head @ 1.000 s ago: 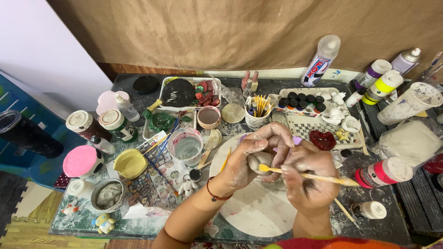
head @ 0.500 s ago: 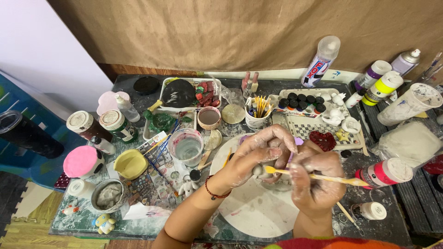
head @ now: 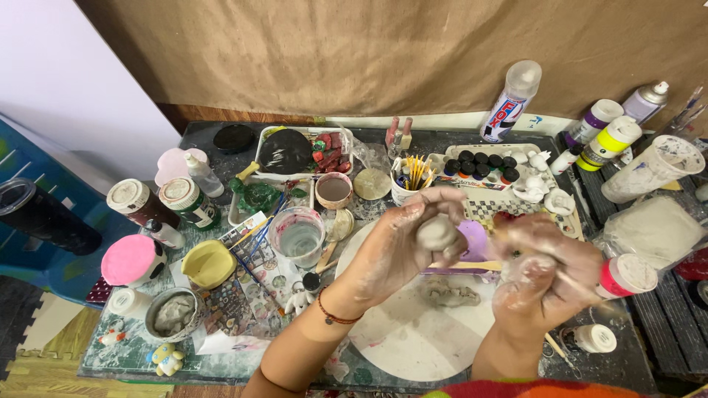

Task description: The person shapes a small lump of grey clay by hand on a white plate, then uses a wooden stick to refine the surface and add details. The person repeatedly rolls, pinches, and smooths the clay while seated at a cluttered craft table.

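Note:
My left hand (head: 402,247) is smeared with clay and grips a small grey clay lump (head: 436,232) above a round white board (head: 413,339). My right hand (head: 549,276), blurred and also clay-covered, is a little to the right of it and holds a thin yellowish wooden tool (head: 464,265) that points left under the lump. A flat scrap of grey clay (head: 450,293) lies on the board below both hands. A purple disc (head: 476,239) shows between the hands.
A cup of water (head: 299,237), a yellow bowl (head: 209,263) and a bowl of clay (head: 173,313) stand on the left. A cup of brushes (head: 409,177) and a paint-pot tray (head: 483,161) are behind. Paint bottles (head: 612,141) and a clay bag (head: 653,228) crowd the right.
My hands have drawn apart: the left one rose with the clay lump, the right one swung to the right with the tool and is now blurred.

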